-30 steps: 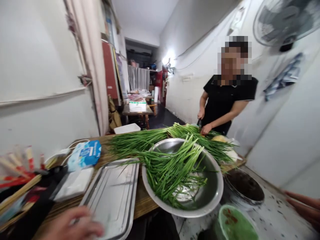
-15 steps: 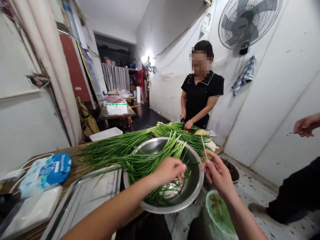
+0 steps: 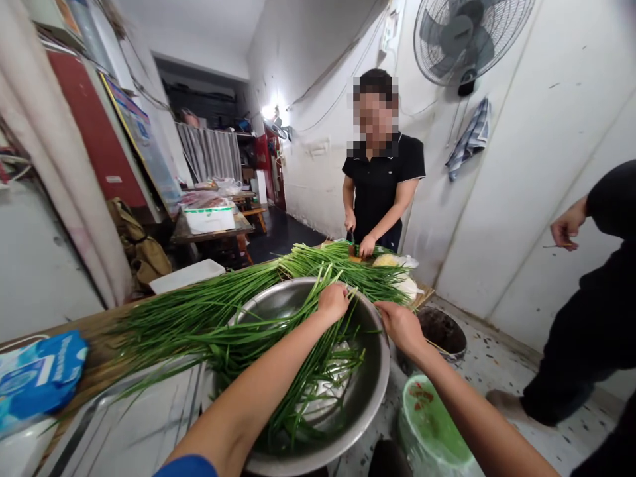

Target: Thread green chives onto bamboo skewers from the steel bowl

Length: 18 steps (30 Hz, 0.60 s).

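A large steel bowl (image 3: 380, 377) holds long green garlic chives (image 3: 293, 344), their pale ends toward the far rim. My left hand (image 3: 334, 301) is closed among those pale ends and appears to grip some stems; its fingertips are partly hidden. Beyond the bowl's right rim, my right hand (image 3: 401, 326) has its fingers pinched together. A thin wooden skewer (image 3: 440, 346) shows past the wrist on that side, seemingly held in this hand. Loose cut leaves lie on the bowl's bottom.
Across the table a person (image 3: 382, 179) cuts at a big chive pile (image 3: 238, 285). A steel tray (image 3: 144, 411) and blue wipes pack (image 3: 42, 374) lie left. At right stand a green-lined bin (image 3: 437, 424), a dark bucket (image 3: 444, 331) and another person (image 3: 586, 324).
My left hand has moved up and away to the chives' pale ends and closed there. My right hand has turned, swinging the skewer from upright to pointing back right. The view has shifted right.
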Motion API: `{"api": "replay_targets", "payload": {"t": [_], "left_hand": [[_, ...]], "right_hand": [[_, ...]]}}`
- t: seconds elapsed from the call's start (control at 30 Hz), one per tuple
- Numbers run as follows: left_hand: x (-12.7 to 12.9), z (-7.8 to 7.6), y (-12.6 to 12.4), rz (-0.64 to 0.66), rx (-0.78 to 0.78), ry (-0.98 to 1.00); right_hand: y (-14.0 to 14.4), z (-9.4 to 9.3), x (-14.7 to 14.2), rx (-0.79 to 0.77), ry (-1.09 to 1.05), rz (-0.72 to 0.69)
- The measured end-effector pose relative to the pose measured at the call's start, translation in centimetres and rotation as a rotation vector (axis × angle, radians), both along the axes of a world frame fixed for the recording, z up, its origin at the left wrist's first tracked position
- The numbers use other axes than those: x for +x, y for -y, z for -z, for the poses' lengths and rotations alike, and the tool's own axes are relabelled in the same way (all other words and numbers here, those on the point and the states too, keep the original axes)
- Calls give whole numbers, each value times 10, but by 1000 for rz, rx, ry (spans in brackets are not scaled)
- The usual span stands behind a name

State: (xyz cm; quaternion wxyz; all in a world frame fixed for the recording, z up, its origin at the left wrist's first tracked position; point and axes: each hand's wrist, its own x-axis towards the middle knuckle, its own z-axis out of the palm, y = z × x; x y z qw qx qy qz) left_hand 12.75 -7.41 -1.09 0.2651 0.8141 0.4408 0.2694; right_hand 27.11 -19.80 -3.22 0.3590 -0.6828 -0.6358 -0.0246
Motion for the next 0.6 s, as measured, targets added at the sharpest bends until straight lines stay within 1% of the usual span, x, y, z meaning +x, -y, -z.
{"api": "replay_targets", "payload": {"t": [0.1,0.13,0.17,0.2,0.3,0.33,0.37,0.47,0.53,0.6], "left_hand": [[-5,-3,-4,21,-56,127],[-9,-4,-4,40,-94,173],[-13,-5,-4,66,-164,243],[-17,-7,-3,96,-266,340],[-33,-12,1,179,-654,678],[-39,-14,3,197,-750,751],[-44,-17,5,209,-802,783],[-57,-26,13,240,-834,808],[-62,-32,19,245,-788,812],[-63,-34,25,223,-703,816]], "right_hand": [[-4,-7,-2,33,16,24],[-4,-9,-4,49,13,27],[-5,-11,-5,65,7,24],[-5,-12,-7,80,-1,16],[-4,-12,-15,121,-28,-23],[-4,-11,-18,133,-37,-35],[-3,-9,-20,144,-46,-45],[-1,-4,-28,169,-68,-72],[-1,-3,-32,177,-76,-85],[-1,-3,-36,184,-80,-90]]}}
